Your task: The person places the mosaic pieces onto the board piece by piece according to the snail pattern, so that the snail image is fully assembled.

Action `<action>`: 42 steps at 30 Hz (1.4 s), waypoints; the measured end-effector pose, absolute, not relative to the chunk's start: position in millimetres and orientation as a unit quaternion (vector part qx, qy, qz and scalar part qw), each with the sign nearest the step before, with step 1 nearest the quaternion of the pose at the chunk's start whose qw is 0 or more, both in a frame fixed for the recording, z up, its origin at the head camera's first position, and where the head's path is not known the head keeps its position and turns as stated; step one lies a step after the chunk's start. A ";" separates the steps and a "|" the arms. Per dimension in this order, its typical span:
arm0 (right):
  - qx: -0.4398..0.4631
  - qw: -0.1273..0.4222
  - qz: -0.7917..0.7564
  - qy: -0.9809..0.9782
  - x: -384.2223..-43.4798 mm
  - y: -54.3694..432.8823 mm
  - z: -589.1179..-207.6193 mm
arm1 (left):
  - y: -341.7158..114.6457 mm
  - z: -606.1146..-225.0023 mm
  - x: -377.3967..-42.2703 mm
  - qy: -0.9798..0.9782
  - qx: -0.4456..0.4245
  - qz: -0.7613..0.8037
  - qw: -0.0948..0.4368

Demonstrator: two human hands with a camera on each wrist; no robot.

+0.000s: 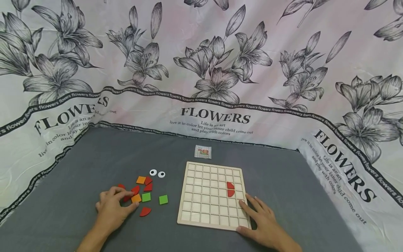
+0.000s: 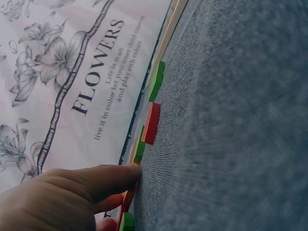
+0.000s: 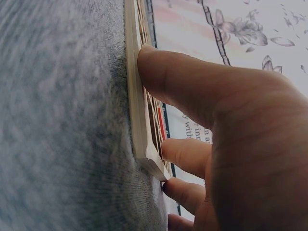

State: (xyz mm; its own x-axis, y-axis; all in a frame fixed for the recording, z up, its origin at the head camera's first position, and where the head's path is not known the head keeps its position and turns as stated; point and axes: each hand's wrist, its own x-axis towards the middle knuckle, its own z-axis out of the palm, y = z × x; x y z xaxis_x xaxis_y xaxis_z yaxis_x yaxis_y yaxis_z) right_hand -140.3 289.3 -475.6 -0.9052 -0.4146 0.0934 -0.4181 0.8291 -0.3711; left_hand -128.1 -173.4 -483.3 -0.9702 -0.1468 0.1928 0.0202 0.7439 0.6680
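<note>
In the head view my left hand (image 1: 111,206) is at the pile of loose tiles. Its thumb and index finger pinch an orange square tile (image 1: 136,198) at its edges, close beside a red tile (image 1: 135,189). The left wrist view has the left thumb (image 2: 113,179) low at the cloth. My right hand (image 1: 264,218) rests on the lower right edge of a wooden grid board (image 1: 209,226), fingers spread and fairly straight, thumb near the corner. Two red quarter-round tiles (image 1: 231,193) sit in the board's cells toward the right. Tiles under the left fingers are partly hidden.
Around the pile lie green squares (image 1: 163,199), another orange square (image 1: 141,180), red pieces (image 1: 145,211) and two eye discs (image 1: 153,172). A small picture card (image 1: 203,152) lies beyond the board. Flower-printed cloth (image 1: 217,119) stands behind the grey tabletop (image 1: 270,168).
</note>
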 end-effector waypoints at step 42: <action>0.209 -0.012 0.187 -0.960 -140.6 288.4 -473.8 | -159.4 -470.2 -140.8 -0.896 -0.047 -0.350 0.270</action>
